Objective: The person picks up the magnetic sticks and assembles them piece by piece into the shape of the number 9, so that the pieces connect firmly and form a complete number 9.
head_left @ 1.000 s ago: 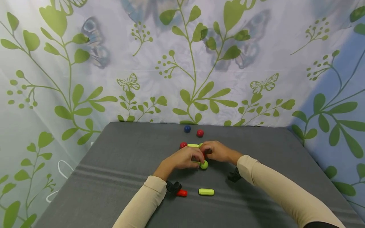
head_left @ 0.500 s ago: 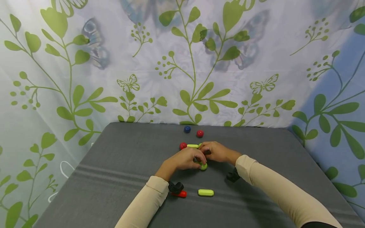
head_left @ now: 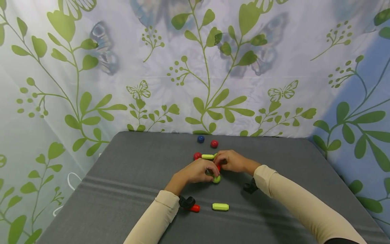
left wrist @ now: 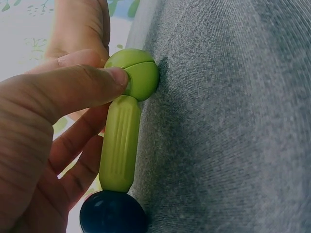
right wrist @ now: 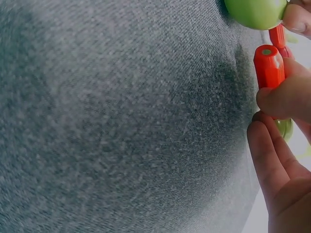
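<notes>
My left hand (head_left: 199, 170) pinches a lime-green ball (left wrist: 141, 73) between thumb and fingers. A ribbed yellow-green rod (left wrist: 119, 145) is joined to that ball and meets a dark blue ball (left wrist: 112, 214) at its other end. My right hand (head_left: 232, 161) grips a red rod (right wrist: 269, 68) by thumb and fingers. The rod's near end, with a small hole, faces the lime-green ball across a small gap in the right wrist view. Another green ball (right wrist: 286, 127) shows at the rod's far end, partly behind the fingers.
Beyond my hands lie a red ball (head_left: 197, 156) and a yellow-green rod (head_left: 208, 156) side by side. Farther back are a loose blue ball (head_left: 200, 139) and red ball (head_left: 214, 144). Nearer me lie a red rod (head_left: 195, 208), partly hidden by the wrist camera, and a lime rod (head_left: 220, 206).
My left fingers have shifted slightly right, over the top of the lime-green ball, which sits a little nearer me. The right hand keeps nearly the same place on the red rod.
</notes>
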The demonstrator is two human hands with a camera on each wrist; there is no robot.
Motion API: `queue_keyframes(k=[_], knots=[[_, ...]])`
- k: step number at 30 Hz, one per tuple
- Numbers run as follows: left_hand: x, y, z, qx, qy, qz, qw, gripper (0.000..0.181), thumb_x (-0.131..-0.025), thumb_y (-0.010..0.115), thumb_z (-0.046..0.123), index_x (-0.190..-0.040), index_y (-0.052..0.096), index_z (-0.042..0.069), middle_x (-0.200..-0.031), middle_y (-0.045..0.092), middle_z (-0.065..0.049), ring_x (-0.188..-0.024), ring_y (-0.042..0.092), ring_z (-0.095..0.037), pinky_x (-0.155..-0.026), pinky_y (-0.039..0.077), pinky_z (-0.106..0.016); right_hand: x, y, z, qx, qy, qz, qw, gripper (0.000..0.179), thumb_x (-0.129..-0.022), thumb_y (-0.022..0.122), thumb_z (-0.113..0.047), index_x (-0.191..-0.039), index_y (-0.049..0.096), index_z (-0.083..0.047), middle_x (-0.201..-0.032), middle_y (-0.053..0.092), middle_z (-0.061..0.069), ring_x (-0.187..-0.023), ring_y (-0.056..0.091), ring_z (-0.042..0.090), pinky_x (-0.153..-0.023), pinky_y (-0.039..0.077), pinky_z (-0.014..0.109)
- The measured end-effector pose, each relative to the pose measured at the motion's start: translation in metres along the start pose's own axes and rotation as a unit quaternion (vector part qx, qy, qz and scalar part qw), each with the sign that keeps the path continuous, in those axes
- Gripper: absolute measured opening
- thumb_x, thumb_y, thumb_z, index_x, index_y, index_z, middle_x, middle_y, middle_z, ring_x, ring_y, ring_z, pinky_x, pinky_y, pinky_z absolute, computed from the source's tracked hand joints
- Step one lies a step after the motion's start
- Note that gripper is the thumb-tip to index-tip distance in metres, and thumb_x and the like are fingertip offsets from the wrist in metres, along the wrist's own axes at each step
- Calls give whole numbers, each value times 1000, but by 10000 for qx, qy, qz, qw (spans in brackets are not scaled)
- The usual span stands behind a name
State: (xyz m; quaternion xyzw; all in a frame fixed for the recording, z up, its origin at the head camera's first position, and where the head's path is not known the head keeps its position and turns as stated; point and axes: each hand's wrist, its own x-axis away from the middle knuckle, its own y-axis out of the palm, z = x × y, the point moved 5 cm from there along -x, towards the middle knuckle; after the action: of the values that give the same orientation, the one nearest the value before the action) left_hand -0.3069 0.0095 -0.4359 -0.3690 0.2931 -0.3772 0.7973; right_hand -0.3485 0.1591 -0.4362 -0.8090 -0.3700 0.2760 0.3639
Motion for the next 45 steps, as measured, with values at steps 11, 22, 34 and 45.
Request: queue_keyframes(k=[11, 22, 34, 45], knots=[[2, 0, 0, -56, 83, 173, 9998, 15, -85, 79, 0, -92, 75, 12, -98, 69, 8, -91, 62, -2, -84, 51, -19, 3, 4, -4, -128, 48, 0, 9999, 31, -80, 70, 15, -97, 77, -10, -110, 68, 4, -100, 66, 21, -84, 56, 36], [2, 0, -1, -130, 184, 297, 9993, 13, -86, 78, 1, -91, 74, 12, -97, 68, 8, -92, 60, -1, -84, 49, -17, 4, 5, -7, -230, 106, 26, 9997, 30, -80, 70, 15, -98, 77, -8, -110, 67, 7, -94, 67, 20, -80, 57, 35], [3, -1, -2, -189, 200, 292, 9992, 12, -87, 79, 3, -93, 74, 13, -94, 65, 8, -90, 58, -2, -83, 48, -16, 2, 5, -8, -368, 258, -11, 9990, 32, -81, 69, 16, -102, 77, -8, -110, 66, 6, -93, 66, 24, -80, 57, 39], [12, -9, -7, -108, -204, 418, 9989, 16, -88, 80, 7, -103, 75, 11, -103, 69, 3, -94, 65, -11, -86, 52, -24, 8, -1, -5, -235, 380, 66, 9990, 32, -85, 69, 12, -105, 77, -11, -120, 66, 8, -100, 67, 20, -85, 57, 39]])
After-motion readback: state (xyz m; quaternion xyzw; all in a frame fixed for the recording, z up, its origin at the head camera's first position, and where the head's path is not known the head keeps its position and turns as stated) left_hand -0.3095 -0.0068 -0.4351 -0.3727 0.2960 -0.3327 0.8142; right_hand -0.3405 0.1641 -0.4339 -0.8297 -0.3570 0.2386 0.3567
